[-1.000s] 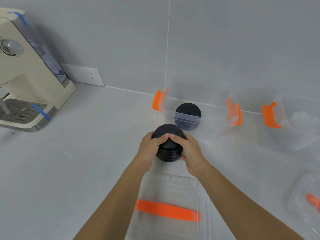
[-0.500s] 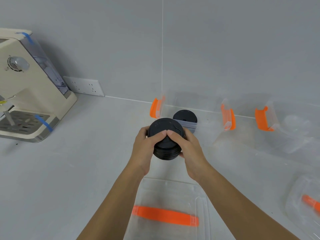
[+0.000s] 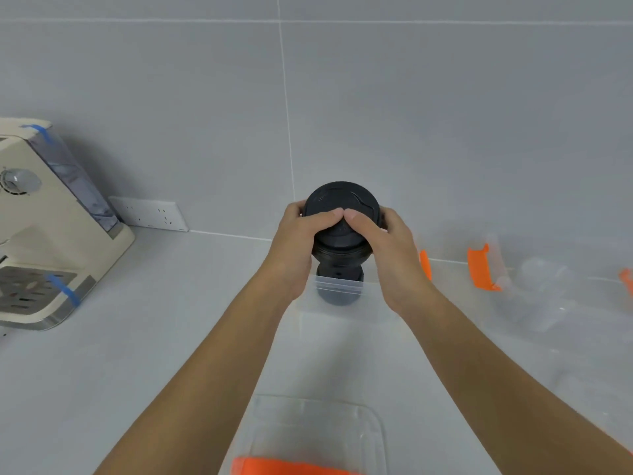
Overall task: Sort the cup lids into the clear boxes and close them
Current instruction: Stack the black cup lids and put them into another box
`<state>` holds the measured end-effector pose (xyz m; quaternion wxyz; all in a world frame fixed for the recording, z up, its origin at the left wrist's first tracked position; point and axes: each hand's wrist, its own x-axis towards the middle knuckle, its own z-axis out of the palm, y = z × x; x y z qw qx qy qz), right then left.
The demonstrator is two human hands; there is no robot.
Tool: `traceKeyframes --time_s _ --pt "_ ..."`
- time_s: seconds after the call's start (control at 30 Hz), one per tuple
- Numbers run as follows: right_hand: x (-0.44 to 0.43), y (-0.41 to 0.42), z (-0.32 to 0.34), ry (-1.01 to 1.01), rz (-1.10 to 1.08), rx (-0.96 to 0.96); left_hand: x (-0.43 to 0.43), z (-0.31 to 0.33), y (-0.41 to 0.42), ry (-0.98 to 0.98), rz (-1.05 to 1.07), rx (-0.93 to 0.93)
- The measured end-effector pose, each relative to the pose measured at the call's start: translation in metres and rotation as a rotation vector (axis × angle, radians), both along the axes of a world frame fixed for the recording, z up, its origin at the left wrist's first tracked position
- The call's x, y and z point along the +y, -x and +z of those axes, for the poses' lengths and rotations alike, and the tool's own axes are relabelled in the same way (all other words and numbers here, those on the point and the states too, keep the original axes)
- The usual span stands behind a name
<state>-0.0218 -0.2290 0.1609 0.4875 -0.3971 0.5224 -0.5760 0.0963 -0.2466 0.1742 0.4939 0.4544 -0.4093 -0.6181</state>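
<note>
Nearest the camera, well below the grip, a clear box lid (image 3: 317,433) with an orange strip (image 3: 291,467) lies flat on the pale desk (image 3: 154,337), between the two bare forearms. Further out, the left hand (image 3: 297,241) and the right hand (image 3: 390,248) together form the grip: both are wrapped closed around a stack of black cup lids (image 3: 342,228), fingers on its sides, the two thumbs touching on the top lid. The stack is held in the air, its top face tilted toward the camera. Directly under it stands a clear box (image 3: 339,296), open at the top, with another stack of black lids (image 3: 339,281) inside, seen partly through the near wall. Just right of the right hand an orange latch (image 3: 424,265) of that box shows. Further right stands a second clear box (image 3: 534,289) with an orange latch (image 3: 481,269); it holds something clear that is too blurred to tell. Far to the left of the grip stands a cream coffee machine (image 3: 44,228) with strips of blue tape, and beyond it a white wall socket (image 3: 149,214) sits on the grey tiled wall (image 3: 411,114).
</note>
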Motion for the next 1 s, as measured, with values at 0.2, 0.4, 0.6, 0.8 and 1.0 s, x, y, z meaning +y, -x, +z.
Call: traceKeyframes --time_s 0.2,0.4,0.6,0.8,1.0 --pt "-0.035 0.020 0.016 0.027 0.003 0.055 -0.035 0.021 0.019 0.000 -0.046 -0.043" --pt "-0.062 0.034 -0.010 -0.122 0.109 0.138 -0.058 0.009 0.023 -0.200 -0.073 -0.093" --pt "-0.082 0.037 -0.044 -0.313 0.242 0.220 -0.071 -0.023 0.020 -0.397 -0.091 -0.151" --pt "-0.095 0.036 -0.059 -0.446 0.327 0.242 -0.082 -0.045 0.023 -0.531 -0.072 -0.200" --pt "-0.101 0.037 -0.071 -0.528 0.337 0.237 -0.087 -0.057 0.025 -0.586 -0.082 -0.248"
